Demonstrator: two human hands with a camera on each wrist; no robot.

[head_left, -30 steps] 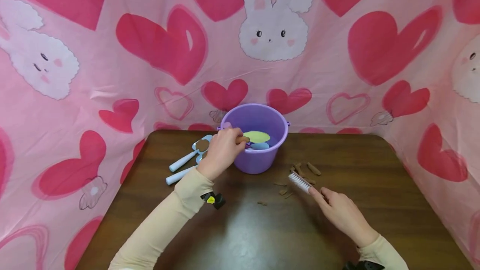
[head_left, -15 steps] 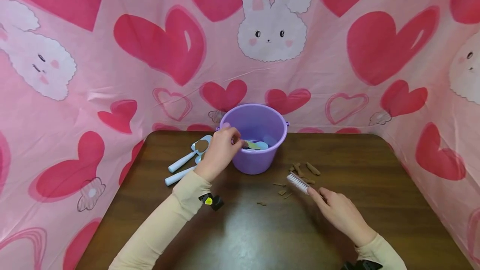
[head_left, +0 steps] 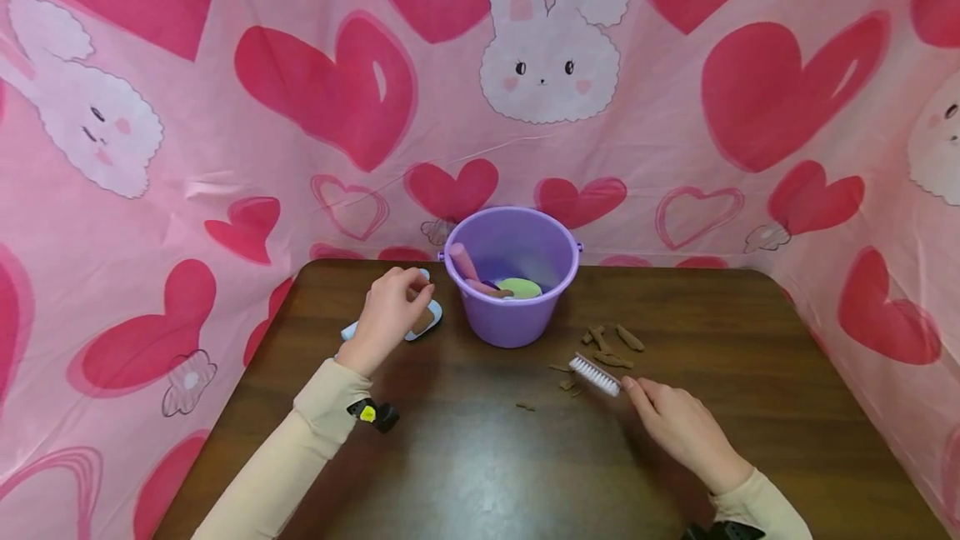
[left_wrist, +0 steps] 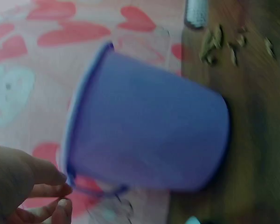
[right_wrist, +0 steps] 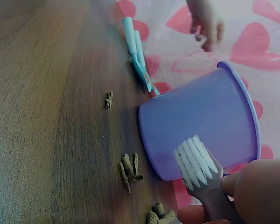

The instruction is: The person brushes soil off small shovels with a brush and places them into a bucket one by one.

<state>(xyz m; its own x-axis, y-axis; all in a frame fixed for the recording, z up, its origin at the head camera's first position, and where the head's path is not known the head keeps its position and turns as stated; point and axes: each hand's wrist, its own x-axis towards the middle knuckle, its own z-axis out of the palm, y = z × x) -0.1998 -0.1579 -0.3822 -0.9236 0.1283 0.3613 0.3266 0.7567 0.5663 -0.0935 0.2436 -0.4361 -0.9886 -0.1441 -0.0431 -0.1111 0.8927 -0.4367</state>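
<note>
My left hand hovers left of the purple bucket, its fingers loosely bent and nothing between them. Below it, partly hidden by the hand, lie light blue shovel-like tools with brown material in their heads. Inside the bucket I see a pink handle leaning on the wall and a pale green oval piece. My right hand grips the handle of a small brush with white bristles. The brush is held close over brown, clay-like scraps on the table.
The dark wooden table carries a few more small scraps in front of the bucket. A pink cloth with hearts and rabbits hangs behind the table and along its sides.
My left hand has let a brown-handled tool with a green head down into the bucket and moved left, out over the blue tools. The brush in my right hand has turned slightly.
</note>
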